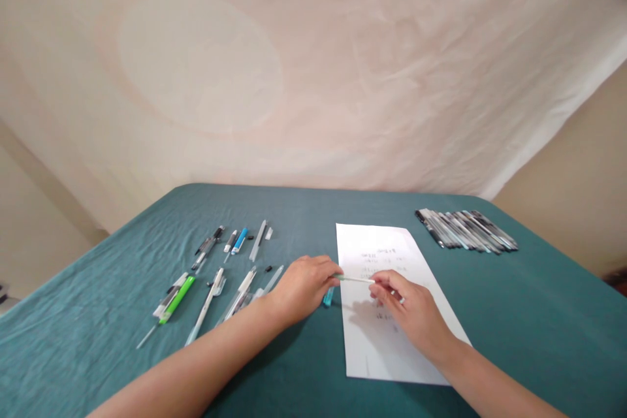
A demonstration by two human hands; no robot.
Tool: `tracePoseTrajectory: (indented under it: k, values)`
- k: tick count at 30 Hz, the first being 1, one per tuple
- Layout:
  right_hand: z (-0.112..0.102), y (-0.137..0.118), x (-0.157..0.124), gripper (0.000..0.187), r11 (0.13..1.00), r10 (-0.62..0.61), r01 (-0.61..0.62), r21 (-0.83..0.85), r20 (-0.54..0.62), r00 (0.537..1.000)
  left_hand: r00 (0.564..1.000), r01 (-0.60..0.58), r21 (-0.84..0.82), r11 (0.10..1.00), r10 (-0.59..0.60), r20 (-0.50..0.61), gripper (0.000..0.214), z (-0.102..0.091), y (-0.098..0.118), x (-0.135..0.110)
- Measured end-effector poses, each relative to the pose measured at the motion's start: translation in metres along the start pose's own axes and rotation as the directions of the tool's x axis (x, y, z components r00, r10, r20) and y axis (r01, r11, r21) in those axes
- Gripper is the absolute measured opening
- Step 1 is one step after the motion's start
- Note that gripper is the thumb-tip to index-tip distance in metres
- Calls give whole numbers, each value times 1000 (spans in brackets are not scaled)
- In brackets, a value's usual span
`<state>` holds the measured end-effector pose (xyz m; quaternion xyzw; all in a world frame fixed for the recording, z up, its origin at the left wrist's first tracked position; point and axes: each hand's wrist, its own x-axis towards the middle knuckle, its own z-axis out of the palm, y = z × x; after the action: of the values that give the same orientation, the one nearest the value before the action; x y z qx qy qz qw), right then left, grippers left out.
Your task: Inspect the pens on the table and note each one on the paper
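Observation:
A thin whitish stick, which looks like a pen refill (357,279), spans the gap between my two hands above the paper. My left hand (306,284) pinches its left end, and the fingertips of my right hand (411,310) close on its right end. Something small and pale shows by the right fingers, too small to name. Below lies a white sheet of paper (362,353) with several lines of handwriting, partly hidden by my right hand. A turquoise pen part (328,297) rests by the paper's left edge, partly covered by my left hand.
Loose pens and pen parts lie on the left: a green barrel (177,299), a white pen (208,304), a blue piece (240,241) and a clear barrel (258,240). A row of several pens (467,230) sits at the back right. Green cloth (304,209) covers the table.

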<state>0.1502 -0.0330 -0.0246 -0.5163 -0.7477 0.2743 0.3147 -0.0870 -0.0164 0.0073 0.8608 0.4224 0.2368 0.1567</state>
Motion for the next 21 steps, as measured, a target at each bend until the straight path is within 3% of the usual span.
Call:
tracePoseTrajectory:
  k: [4, 7, 9, 13, 16, 18, 21]
  values:
    - [-1, -6, 0, 25, 991, -103, 103, -91, 5, 995, 986, 96, -145, 985, -115, -124, 16, -2, -10, 3]
    - [5, -24, 2, 27, 934, -243, 263, -242, 111, 964, 961, 159, -231, 960, -205, -189, 14, -2, -18, 6]
    - [16, -41, 6, 24, 880, -260, 312, -359, 185, 948, 945, 185, -248, 951, -241, -219, 15, 0, -21, 7]
    - [50, -67, 19, 29, 801, -165, 233, -552, 171, 971, 918, 205, -238, 949, -271, -290, 17, 3, -23, 6]
    - [68, -75, 30, 15, 783, -126, 206, -587, 175, 976, 906, 210, -232, 950, -278, -318, 16, 2, -22, 6]
    - [71, -75, 35, 16, 802, -104, 193, -565, 186, 977, 897, 218, -232, 948, -288, -336, 16, 1, -22, 6]
    - [57, -66, 36, 17, 882, -100, 186, -433, 215, 972, 883, 221, -223, 949, -292, -367, 16, 0, -24, 6]
